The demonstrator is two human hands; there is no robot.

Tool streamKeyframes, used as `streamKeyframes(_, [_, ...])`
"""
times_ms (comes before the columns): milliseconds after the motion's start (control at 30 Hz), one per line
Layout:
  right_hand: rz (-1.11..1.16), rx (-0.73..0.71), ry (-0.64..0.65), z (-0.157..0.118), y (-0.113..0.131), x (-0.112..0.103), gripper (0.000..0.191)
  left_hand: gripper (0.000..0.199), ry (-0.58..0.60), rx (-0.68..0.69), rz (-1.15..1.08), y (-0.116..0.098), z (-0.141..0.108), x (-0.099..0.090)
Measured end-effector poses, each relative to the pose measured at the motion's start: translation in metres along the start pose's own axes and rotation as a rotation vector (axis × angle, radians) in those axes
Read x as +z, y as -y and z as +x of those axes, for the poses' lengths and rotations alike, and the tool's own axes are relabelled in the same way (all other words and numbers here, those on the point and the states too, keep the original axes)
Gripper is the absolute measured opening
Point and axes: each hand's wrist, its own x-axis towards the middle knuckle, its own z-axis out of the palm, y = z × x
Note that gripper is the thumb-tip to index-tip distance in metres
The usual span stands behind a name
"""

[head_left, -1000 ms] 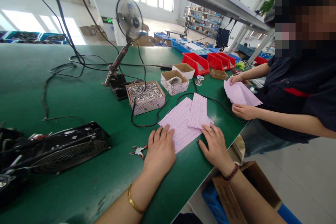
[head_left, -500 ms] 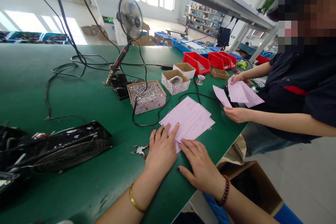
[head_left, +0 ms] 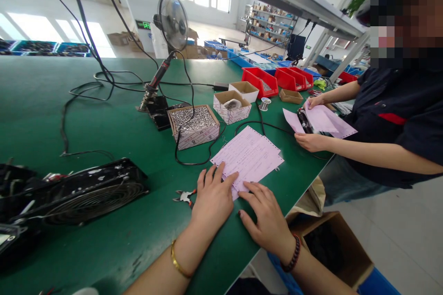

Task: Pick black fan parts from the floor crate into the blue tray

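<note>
Pink printed sheets (head_left: pixel 247 154) lie overlapping on the green table (head_left: pixel 138 221). My left hand (head_left: pixel 213 196) rests with spread fingers on their lower left edge, palm down. On the lower corner of the sheets are the fingertips of my right hand (head_left: pixel 265 212), its thumb apart on the table side. Neither hand grips anything. Cutting pliers (head_left: pixel 184 197) with orange handles lie beside my left hand, the handles partly hidden by it. A box of small metal parts (head_left: pixel 194 122) stands beyond the sheets, with a black cable across it.
Another person's hands (head_left: pixel 311 142) hold pink papers (head_left: pixel 321 117) at the right. A soldering iron (head_left: pixel 161 71) stands in its holder near a fan (head_left: pixel 174 23). Black equipment (head_left: pixel 97 191) lies left. Beyond are red bins (head_left: pixel 259 82), a solder spool (head_left: pixel 265 103) and small boxes (head_left: pixel 232 107).
My right hand has shifted slightly right, its fingers still on the sheets. The other person's papers have spread apart and moved right, showing a dark object between them.
</note>
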Motion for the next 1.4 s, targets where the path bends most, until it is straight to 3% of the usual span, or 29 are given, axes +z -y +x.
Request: streamKeyframes(1400, [0.014, -0.004, -0.044, 0.0026, -0.0005, 0.0011, 0.031, 0.043, 0.007, 0.000, -0.010, -0.0014, 0.0013, -0.0016])
